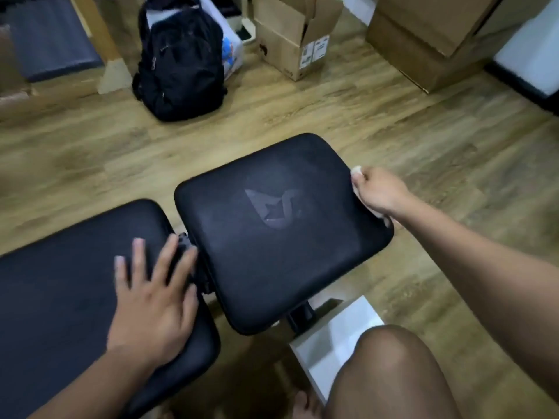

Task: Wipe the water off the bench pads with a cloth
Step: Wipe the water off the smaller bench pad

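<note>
Cloth [356, 170], white and bunched, is showing only at the edges of the right hand [378, 192], whose fingers are curling round it at the right edge of the bench's seat pad [272, 252]. The left hand [151, 294] is lying flat, fingers spread, on the longer pad [60, 297] to the left, fingertips reaching the hinge gap [195, 267] between the pads. Wadded so small, the cloth is probably covering little and may be smearing water rather than lifting it. Strokes off the edge could be dripping onto the wooden floor [438, 164]. Fingers by the hinge are risking a pinch if the seat pad shifts.
</note>
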Demonstrator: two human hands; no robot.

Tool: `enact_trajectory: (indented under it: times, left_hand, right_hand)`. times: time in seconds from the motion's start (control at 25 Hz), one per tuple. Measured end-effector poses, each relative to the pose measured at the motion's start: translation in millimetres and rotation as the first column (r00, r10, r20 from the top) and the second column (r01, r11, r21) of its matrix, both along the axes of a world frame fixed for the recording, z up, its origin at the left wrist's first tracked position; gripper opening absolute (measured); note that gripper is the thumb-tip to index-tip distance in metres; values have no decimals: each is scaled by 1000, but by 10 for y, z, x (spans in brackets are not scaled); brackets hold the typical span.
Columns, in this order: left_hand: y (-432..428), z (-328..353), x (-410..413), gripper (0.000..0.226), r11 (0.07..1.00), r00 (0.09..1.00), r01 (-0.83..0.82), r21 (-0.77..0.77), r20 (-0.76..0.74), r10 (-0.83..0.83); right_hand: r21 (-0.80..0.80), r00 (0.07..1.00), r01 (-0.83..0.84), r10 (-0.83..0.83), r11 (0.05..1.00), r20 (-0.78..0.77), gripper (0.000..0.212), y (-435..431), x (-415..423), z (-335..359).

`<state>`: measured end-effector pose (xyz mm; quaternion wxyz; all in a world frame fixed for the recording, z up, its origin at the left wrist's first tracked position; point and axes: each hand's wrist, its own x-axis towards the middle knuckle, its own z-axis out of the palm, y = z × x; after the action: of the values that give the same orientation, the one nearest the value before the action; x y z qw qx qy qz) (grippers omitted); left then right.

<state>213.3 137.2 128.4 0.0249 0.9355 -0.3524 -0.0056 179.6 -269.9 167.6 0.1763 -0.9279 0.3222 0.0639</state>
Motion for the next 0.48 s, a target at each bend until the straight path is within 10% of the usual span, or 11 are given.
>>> enact_trajectory:
  times: [0.08,0.28,0.48]
  left_hand:
    - [-400,122,27,65,946,945,324,8,40,-324]
    - [-1725,51,-370,73,948,943,317,-17,-100,-317]
    - [-1785,-93,-381,78,939,941,337,67,14,-339]
  right_hand:
    - [146,994,-39,24,989,103,47,22,532,28]
    - [450,953,-30,-110,892,281,29,-290,200,-253]
    - [922,872,-43,-436,385,223,25,-488,-458,-354]
